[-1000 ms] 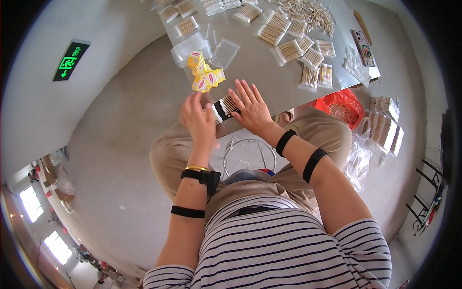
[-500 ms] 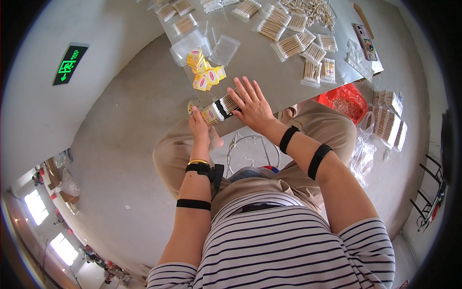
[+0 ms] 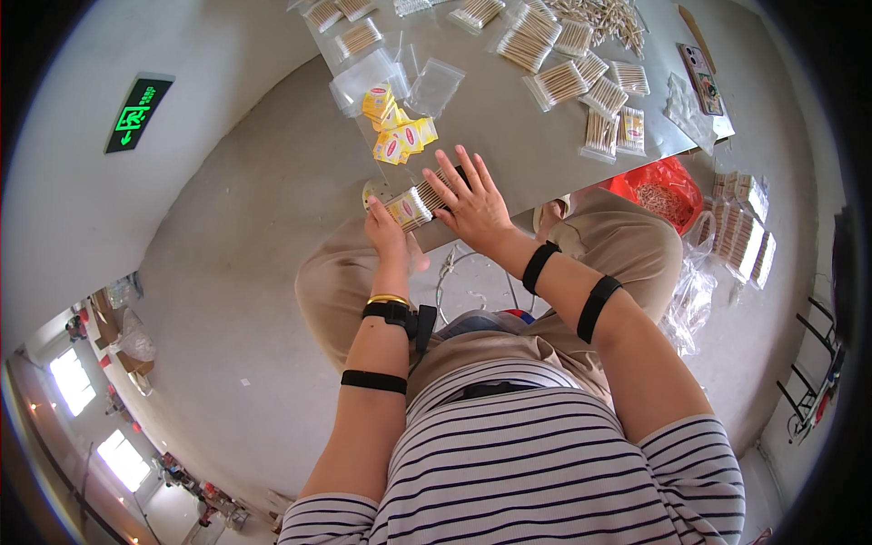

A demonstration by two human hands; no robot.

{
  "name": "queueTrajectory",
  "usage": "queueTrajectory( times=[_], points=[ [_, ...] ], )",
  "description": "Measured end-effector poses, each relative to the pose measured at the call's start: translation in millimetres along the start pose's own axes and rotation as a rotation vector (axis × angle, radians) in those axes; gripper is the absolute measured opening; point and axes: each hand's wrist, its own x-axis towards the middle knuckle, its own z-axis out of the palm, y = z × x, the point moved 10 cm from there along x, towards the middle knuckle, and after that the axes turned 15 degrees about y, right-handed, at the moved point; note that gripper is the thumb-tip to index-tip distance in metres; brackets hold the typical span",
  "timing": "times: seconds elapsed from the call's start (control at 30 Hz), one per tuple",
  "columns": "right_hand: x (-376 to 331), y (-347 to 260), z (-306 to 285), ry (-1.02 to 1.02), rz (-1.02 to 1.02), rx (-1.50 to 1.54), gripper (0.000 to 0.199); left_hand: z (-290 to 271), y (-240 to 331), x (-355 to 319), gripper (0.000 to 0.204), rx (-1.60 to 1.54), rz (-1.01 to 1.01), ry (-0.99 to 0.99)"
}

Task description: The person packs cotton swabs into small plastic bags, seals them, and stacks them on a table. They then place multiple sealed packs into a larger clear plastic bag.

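Note:
At the table's near edge, my left hand (image 3: 389, 231) grips a clear bag with a yellow and white label (image 3: 406, 211), its thumb along the side. White cotton tips show at the bag's right end. A row of wooden-stemmed cotton swabs (image 3: 431, 193) lies right against it. My right hand (image 3: 475, 211) is spread flat over these swabs, fingers stretched out and pointing away from me. Something black shows between and beneath its fingers. Just beyond the hands lies a loose pile of yellow labels (image 3: 400, 141), beside empty clear bags (image 3: 436, 86).
Several filled swab packets (image 3: 559, 84) cover the grey table (image 3: 495, 136), with loose swabs (image 3: 607, 23) behind them. A phone (image 3: 698, 77) lies near the right edge. A red bag of swabs (image 3: 668, 195) and stacked packets (image 3: 740, 241) are below on the right.
The swabs under my right hand have shifted left, against the labelled bag. The black strip between them is now at the swabs' far right, under my fingers. The whole view has shifted slightly.

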Motion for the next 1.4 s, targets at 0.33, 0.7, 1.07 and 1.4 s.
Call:
queueTrajectory(
  times=[0.33, 0.7, 1.07, 1.4],
  points=[
    [0, -16, 0, 0.012, 0.074, 0.040, 0.070, -8, 40, -12, 0.063, 0.408, 0.296, 0.184],
    [-6, 3, -30, 0.040, -0.018, 0.361, 0.052, -11, 40, -8, 0.064, 0.506, 0.413, 0.218],
    [7, 3, -42, 0.133, -0.143, 0.223, 0.005, -8, 39, -8, 0.062, 0.487, 0.376, 0.182],
    [13, -16, -37, 0.129, -0.236, 0.092, 0.008, -7, 48, -14, 0.064, 0.488, 0.387, 0.173]
  ],
)
